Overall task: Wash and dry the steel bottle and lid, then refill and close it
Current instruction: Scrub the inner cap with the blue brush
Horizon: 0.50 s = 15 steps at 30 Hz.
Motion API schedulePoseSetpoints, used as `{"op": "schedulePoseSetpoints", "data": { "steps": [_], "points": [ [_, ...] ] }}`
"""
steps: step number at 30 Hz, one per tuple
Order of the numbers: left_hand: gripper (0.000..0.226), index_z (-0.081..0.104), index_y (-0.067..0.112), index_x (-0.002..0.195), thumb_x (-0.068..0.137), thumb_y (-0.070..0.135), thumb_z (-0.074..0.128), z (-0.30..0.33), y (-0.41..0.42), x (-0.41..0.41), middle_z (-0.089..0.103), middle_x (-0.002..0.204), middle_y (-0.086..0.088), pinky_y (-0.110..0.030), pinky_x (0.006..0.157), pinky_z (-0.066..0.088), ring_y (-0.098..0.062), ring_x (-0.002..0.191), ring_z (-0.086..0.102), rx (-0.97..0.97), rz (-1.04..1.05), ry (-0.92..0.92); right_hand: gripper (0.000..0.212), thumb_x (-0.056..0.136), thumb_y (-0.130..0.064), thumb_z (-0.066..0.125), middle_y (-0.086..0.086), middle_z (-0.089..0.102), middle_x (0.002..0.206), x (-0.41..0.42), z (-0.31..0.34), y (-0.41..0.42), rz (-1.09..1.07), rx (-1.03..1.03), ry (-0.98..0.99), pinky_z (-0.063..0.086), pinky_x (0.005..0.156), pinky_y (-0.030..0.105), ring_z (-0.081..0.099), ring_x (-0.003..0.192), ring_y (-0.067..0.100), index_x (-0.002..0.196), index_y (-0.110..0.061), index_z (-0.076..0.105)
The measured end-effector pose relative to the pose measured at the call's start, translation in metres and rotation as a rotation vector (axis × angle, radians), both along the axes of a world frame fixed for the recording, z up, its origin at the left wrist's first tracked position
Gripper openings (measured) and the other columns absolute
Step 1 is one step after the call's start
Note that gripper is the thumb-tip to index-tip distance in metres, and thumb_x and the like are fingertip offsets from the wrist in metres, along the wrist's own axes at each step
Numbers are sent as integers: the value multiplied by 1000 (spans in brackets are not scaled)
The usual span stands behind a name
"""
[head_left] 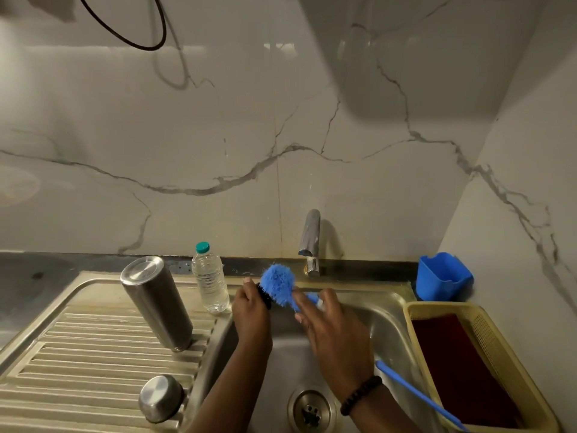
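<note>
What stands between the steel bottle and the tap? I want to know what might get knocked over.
In the head view, a clear plastic water bottle stands between the steel bottle and the tap, beside the left hand.

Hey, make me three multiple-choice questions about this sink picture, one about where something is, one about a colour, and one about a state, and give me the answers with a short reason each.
1. Where does the steel bottle stand?
A. In the sink basin
B. On the ribbed drainboard
C. In the yellow basket

2. What colour are the bristles of the brush?
A. Blue
B. Green
C. White

3. What is the plastic water bottle like?
A. Lying on its side
B. Open, without a cap
C. Upright with its cap on

Answers:
1 B, the bottle stands upside down on the drainboard left of the basin.
2 A, the brush head held between the left hand and the right hand is bright blue.
3 C, it stands upright by the wall with a teal cap on top.
</note>
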<state>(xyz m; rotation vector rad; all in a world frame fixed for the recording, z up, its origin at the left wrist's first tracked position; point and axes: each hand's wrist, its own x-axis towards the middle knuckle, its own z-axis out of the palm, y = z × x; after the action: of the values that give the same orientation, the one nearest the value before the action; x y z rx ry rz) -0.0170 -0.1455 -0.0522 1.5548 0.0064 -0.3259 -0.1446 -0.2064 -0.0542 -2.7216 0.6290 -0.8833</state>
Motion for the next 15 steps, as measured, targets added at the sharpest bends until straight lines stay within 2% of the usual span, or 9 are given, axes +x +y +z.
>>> {"op": "schedulePoseSetpoints", "data": {
  "steps": [2, 4, 5, 7, 9, 11, 15],
  "points": [
    [28, 57, 15, 92, 106, 30, 39, -1, 1, -5, 60, 102, -20, -36, 74, 52, -30, 94, 63, 33, -36, -116, 59, 86, -25, 70, 4, 59, 109, 1, -7, -2, -20, -46, 52, 56, 54, 26, 60, 68, 11, 138, -29, 41],
    [22, 57, 12, 99, 105, 27, 41, -7, 2, -12, 54, 108, -15, -23, 68, 48, -22, 93, 60, 77, -96, -249, 57, 82, -24, 75, 5, 61, 107, 3, -6, -9, -37, -50, 56, 54, 52, 21, 61, 64, 9, 133, -26, 51],
    [22, 56, 13, 101, 105, 28, 41, -9, 3, -13, 52, 109, -13, -21, 69, 48, -20, 94, 59, 77, -111, -280, 54, 78, -25, 78, 3, 63, 106, 2, -4, -11, -35, -33, 57, 51, 51, 16, 61, 62, 7, 128, -26, 58],
    [23, 56, 15, 99, 105, 30, 41, -15, 2, -10, 53, 109, -13, -27, 73, 52, -23, 96, 59, 63, -133, -284, 48, 76, -28, 81, 0, 64, 104, 2, 2, -12, -31, 1, 71, 41, 50, 6, 59, 59, 3, 121, -27, 64],
    [25, 57, 17, 97, 105, 33, 40, -17, 2, -5, 56, 108, -15, -42, 80, 57, -26, 96, 60, 53, -133, -258, 45, 78, -31, 78, -2, 63, 106, 0, 4, -12, -31, 39, 58, 34, 49, 2, 57, 57, 1, 121, -30, 64],
    [29, 58, 16, 94, 105, 35, 39, -19, 1, -1, 58, 104, -17, -49, 83, 55, -29, 93, 60, 74, -79, -219, 45, 81, -33, 75, -2, 62, 108, -4, 6, -9, -24, 53, 57, 42, 47, 6, 57, 56, 3, 124, -32, 60],
    [31, 56, 10, 90, 106, 31, 40, -19, -2, -1, 57, 92, -16, -33, 67, 48, -26, 84, 60, 87, 19, -180, 56, 73, -31, 78, 4, 63, 104, -9, 0, 7, -14, -55, 132, 49, 41, 17, 59, 56, 8, 126, -28, 61]
  ]
}}
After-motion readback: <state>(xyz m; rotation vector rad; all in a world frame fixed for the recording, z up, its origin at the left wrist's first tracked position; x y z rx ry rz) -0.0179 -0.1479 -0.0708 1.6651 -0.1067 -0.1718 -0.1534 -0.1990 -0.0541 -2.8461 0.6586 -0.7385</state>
